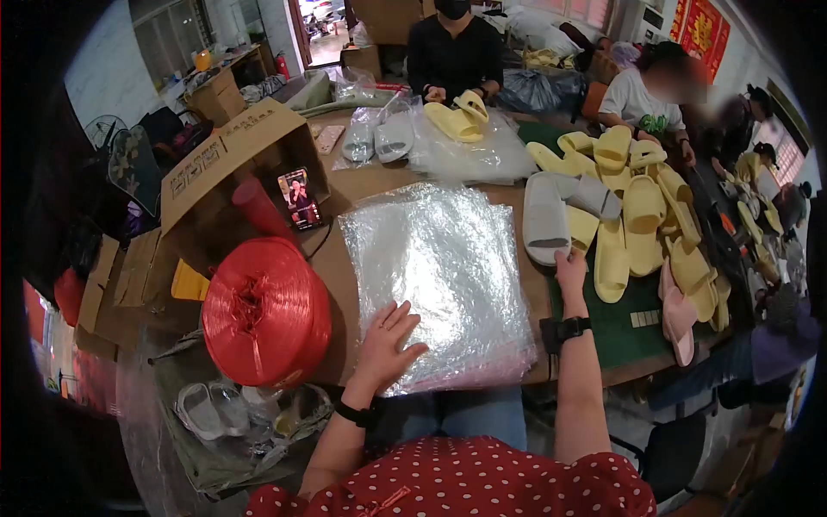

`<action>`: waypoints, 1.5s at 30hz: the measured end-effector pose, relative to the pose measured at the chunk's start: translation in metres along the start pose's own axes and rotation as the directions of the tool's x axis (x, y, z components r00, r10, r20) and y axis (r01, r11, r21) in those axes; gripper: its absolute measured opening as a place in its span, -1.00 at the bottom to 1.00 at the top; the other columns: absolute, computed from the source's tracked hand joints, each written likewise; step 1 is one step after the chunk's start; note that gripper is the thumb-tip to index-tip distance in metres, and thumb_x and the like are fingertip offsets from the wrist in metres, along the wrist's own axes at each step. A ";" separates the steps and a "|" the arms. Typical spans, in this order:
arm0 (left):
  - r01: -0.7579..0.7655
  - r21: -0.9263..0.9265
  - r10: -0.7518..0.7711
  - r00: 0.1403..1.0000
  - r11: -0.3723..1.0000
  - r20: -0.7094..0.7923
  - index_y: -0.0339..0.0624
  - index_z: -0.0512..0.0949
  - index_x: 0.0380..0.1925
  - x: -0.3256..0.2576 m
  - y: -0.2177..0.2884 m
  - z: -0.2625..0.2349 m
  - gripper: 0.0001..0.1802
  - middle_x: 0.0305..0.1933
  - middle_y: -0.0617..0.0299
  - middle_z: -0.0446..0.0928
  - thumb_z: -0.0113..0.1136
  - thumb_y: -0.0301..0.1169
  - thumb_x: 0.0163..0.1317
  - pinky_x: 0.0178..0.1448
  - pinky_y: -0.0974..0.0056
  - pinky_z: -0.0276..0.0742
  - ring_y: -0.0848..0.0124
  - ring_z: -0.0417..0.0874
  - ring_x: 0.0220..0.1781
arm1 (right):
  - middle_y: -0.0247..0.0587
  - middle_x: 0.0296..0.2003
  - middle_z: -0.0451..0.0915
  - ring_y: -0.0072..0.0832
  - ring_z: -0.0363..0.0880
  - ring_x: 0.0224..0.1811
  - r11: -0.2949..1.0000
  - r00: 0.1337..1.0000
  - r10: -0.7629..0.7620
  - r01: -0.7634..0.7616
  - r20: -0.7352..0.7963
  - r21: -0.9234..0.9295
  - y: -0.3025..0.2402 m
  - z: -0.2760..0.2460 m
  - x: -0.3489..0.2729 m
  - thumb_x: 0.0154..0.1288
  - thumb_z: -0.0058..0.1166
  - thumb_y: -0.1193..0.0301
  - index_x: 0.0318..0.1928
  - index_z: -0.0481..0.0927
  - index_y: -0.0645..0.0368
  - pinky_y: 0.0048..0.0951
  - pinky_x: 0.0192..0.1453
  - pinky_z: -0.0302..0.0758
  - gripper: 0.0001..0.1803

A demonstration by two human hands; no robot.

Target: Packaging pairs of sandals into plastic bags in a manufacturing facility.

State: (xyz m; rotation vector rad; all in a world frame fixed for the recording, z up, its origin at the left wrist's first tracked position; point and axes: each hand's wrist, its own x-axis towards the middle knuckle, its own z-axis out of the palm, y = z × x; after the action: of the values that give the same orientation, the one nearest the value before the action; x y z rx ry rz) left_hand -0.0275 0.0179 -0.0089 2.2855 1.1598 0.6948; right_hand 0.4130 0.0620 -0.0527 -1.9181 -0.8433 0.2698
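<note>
My left hand (385, 349) lies with its fingers spread on the near left part of a stack of clear plastic bags (439, 276). To the right of the stack, my right hand (570, 271) grips the heel end of a light grey slipper (545, 224). Its toe points away from me. Another grey slipper (594, 196) rests just beside it, against a heap of yellow slippers (642, 215) on a green mat (573, 338). One pink slipper (678, 319) is at the heap's near right edge.
A big red roll of plastic twine (267, 314) stands at my left, before an open cardboard box (233, 164) with a lit phone (300, 198). Bagged grey slippers (377, 138) lie at the far side, where a person in black (455, 52) faces me. Other people are at the right.
</note>
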 end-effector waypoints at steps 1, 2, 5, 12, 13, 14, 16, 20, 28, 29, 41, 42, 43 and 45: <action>-0.002 0.007 0.002 1.000 1.000 -0.005 -0.14 0.57 0.11 0.000 -0.001 0.002 -0.43 0.41 0.06 0.38 0.36 -0.09 0.15 0.55 0.02 0.08 0.04 0.23 0.50 | -0.08 -0.24 0.61 -0.33 0.58 -0.29 0.985 1.000 0.027 -0.027 0.003 0.170 -0.006 -0.002 0.002 0.25 0.23 0.14 0.04 0.48 0.38 -0.34 -0.24 0.52 -0.43; -0.002 0.006 0.002 1.000 1.000 -0.010 -0.14 0.57 0.11 0.001 -0.002 0.003 -0.43 0.41 0.06 0.38 0.36 -0.09 0.15 0.55 0.02 0.08 0.04 0.23 0.50 | -0.16 -0.29 0.59 -0.44 0.55 -0.38 0.941 0.999 0.053 -0.053 0.010 0.334 -0.012 -0.006 0.004 0.30 0.19 0.18 0.00 0.49 0.37 -0.41 -0.36 0.51 -0.51; -0.003 0.031 0.004 1.000 1.000 -0.030 -0.13 0.57 0.11 -0.003 -0.005 0.002 -0.44 0.41 0.07 0.38 0.36 -0.10 0.15 0.54 0.02 0.10 0.04 0.23 0.50 | -0.34 -0.35 0.53 -0.63 0.44 -0.46 0.820 1.000 0.000 0.006 -0.010 0.572 -0.061 -0.019 -0.006 0.43 0.02 0.29 -0.08 0.52 0.29 -0.56 -0.46 0.38 -0.72; 0.008 0.000 -0.008 1.000 1.000 -0.026 -0.09 0.56 0.13 -0.001 -0.006 0.004 -0.43 0.42 0.10 0.37 0.35 -0.08 0.16 0.52 0.01 0.14 0.02 0.23 0.50 | -0.42 -0.38 0.53 -0.67 0.43 -0.47 0.682 0.985 -0.161 0.071 0.054 0.728 -0.142 -0.069 -0.031 0.42 0.03 0.29 -0.08 0.53 0.23 -0.61 -0.43 0.35 -0.74; -0.001 -0.007 0.001 0.999 1.000 -0.033 -0.09 0.56 0.13 -0.001 -0.007 0.005 -0.43 0.42 0.11 0.37 0.35 -0.08 0.16 0.52 0.00 0.15 0.02 0.23 0.49 | -0.44 -0.40 0.53 -0.67 0.44 -0.48 0.613 0.991 -0.091 -0.019 0.094 0.790 -0.158 -0.070 -0.037 0.42 0.03 0.27 -0.06 0.53 0.21 -0.60 -0.44 0.35 -0.73; 0.004 -0.006 -0.004 0.999 1.000 -0.034 -0.09 0.56 0.13 -0.002 -0.008 0.006 -0.43 0.42 0.11 0.37 0.35 -0.08 0.16 0.52 0.00 0.15 0.02 0.23 0.49 | -0.44 -0.40 0.53 -0.67 0.44 -0.48 0.612 0.991 -0.091 -0.022 0.099 0.790 -0.165 -0.073 -0.040 0.42 0.03 0.27 -0.06 0.53 0.21 -0.60 -0.44 0.35 -0.73; -0.016 0.006 0.016 0.999 1.000 -0.030 -0.09 0.55 0.14 -0.001 -0.008 0.005 -0.42 0.42 0.11 0.37 0.34 -0.07 0.17 0.52 0.00 0.14 0.02 0.23 0.50 | -0.43 -0.34 0.54 -0.67 0.48 -0.40 0.616 0.960 -0.169 -0.075 0.224 0.784 -0.178 -0.078 -0.045 0.41 0.03 0.27 0.00 0.53 0.23 -0.61 -0.38 0.39 -0.69; -0.020 0.034 0.021 0.999 0.999 -0.037 -0.08 0.55 0.14 -0.003 -0.010 0.006 -0.42 0.41 0.11 0.37 0.34 -0.07 0.17 0.52 0.00 0.13 0.02 0.23 0.50 | -0.24 0.10 0.58 -0.50 0.58 0.08 0.480 0.858 -0.266 -0.276 0.439 0.832 -0.209 -0.076 -0.061 0.42 0.01 0.24 0.26 0.42 0.32 -0.47 0.13 0.50 -0.47; 0.050 -0.004 -0.050 0.999 0.999 0.017 -0.13 0.56 0.13 -0.001 -0.003 0.001 -0.41 0.29 0.10 0.46 0.35 -0.08 0.13 0.47 -0.01 0.19 0.02 0.32 0.39 | -0.24 0.04 0.65 -0.49 0.59 0.08 0.770 0.498 -0.358 -0.322 0.790 0.551 -0.176 -0.048 -0.010 0.43 0.07 0.29 0.15 0.59 0.31 -0.44 0.24 0.46 -0.59; -0.043 0.024 0.045 0.995 0.999 -0.089 -0.15 0.60 0.06 0.000 -0.006 0.005 -0.46 0.22 0.06 0.50 0.37 -0.16 0.09 0.39 0.02 0.28 0.02 0.36 0.34 | -0.25 0.03 0.65 -0.52 0.58 0.08 0.848 0.461 -0.272 -0.300 0.844 0.437 -0.162 -0.038 0.000 0.42 0.11 0.30 0.15 0.59 0.31 -0.46 0.23 0.46 -0.58; -0.058 0.011 0.059 0.995 0.998 -0.077 -0.09 0.51 0.19 0.001 -0.004 0.002 -0.37 0.28 0.11 0.45 0.31 -0.28 0.02 0.41 0.01 0.26 0.04 0.32 0.36 | -0.14 -0.23 0.67 -0.42 0.61 -0.17 0.977 0.793 -0.183 0.211 0.581 0.021 -0.144 0.018 -0.019 0.24 0.26 0.34 -0.05 0.68 0.20 -0.44 -0.08 0.51 -0.69; -0.068 -0.003 0.068 0.994 0.998 -0.083 -0.10 0.51 0.19 0.002 -0.002 0.002 -0.36 0.28 0.11 0.46 0.32 -0.28 0.02 0.42 0.01 0.25 0.04 0.33 0.36 | -0.14 -0.23 0.67 -0.42 0.61 -0.17 0.978 0.796 -0.182 0.210 0.577 0.018 -0.140 0.018 -0.025 0.24 0.26 0.34 -0.05 0.68 0.20 -0.44 -0.08 0.51 -0.69; -0.077 -0.018 0.075 0.993 0.997 -0.089 -0.11 0.51 0.18 0.004 -0.002 0.002 -0.36 0.28 0.11 0.46 0.32 -0.27 0.01 0.42 0.00 0.25 0.04 0.33 0.36 | -0.15 -0.22 0.63 -0.39 0.60 -0.17 0.914 0.833 -0.388 0.402 0.394 0.050 -0.134 0.018 -0.031 0.23 0.25 0.38 -0.04 0.66 0.19 -0.43 -0.09 0.50 -0.70; -0.050 0.013 0.051 0.996 0.999 -0.075 -0.11 0.51 0.18 -0.001 -0.007 0.001 -0.36 0.27 0.11 0.46 0.32 -0.27 0.01 0.42 0.00 0.25 0.03 0.33 0.35 | -0.15 -0.17 0.53 -0.29 0.54 -0.15 0.873 0.850 -0.486 0.461 0.205 0.159 -0.160 0.010 -0.071 0.18 0.26 0.46 -0.03 0.61 0.15 -0.37 -0.10 0.49 -0.68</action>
State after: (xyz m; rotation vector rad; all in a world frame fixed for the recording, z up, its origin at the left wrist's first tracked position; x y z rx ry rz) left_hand -0.0316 0.0205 -0.0143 2.3232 1.1456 0.8020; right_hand 0.2854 0.0654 0.0672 -1.5350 -1.4078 0.2373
